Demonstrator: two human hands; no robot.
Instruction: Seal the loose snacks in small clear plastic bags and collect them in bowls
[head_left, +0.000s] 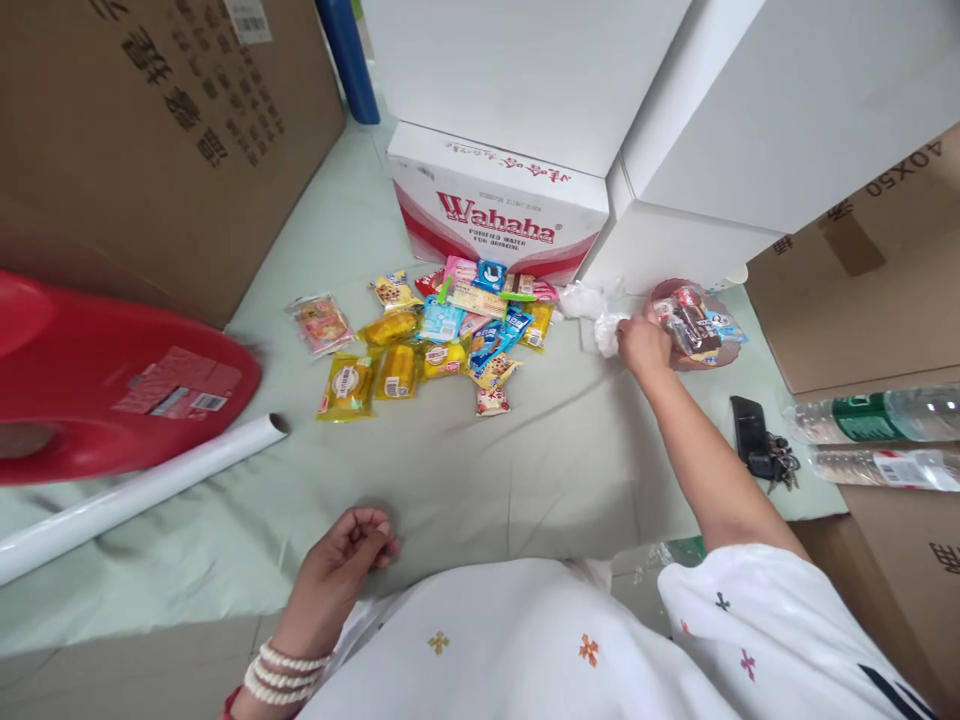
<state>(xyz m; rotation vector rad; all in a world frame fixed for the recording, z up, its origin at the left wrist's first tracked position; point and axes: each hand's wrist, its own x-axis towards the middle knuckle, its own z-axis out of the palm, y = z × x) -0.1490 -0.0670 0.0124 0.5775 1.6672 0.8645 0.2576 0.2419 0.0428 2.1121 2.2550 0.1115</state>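
My right hand [646,346] is closed at the right of the surface, its fingertips on a crumpled white wad [608,333], thin plastic or tissue. Against the back of that hand stands a pinkish bowl [660,293] holding several wrapped snacks [696,325]. A second white crumpled piece [582,299] lies just behind. Near my body, my left hand [352,552] hovers with curled fingers and nothing visible in it. Between the hands and the boxes is a spread of packaged snacks: yellow-wrapped cakes [397,371], blue packets [501,338], and a pink packet [321,324] at the left.
A Wahaha water carton [499,205] and white boxes [697,110] stand behind. On the left are a brown carton [150,140], a red plastic object [112,375] and a white tube [142,492]. A black phone-like item with keys [763,445] and plastic bottles [877,415] lie right.
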